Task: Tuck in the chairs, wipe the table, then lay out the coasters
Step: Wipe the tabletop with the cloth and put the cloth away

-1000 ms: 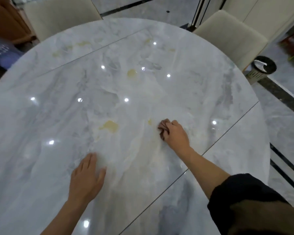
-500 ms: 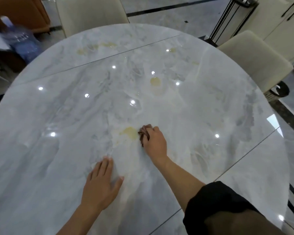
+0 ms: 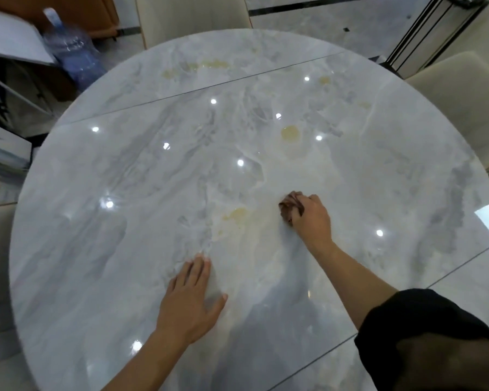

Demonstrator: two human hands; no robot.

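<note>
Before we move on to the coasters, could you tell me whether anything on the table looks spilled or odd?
Yes: yellowish patches mark the marble table, one just left of the brown cloth bunched in the right hand, another nearer the centre. Whether they are spills or veining is unclear.

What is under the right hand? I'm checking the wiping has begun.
A bunched brown cloth shows under the right hand, pressed on the marble table. The cloth's remainder is covered.
</note>
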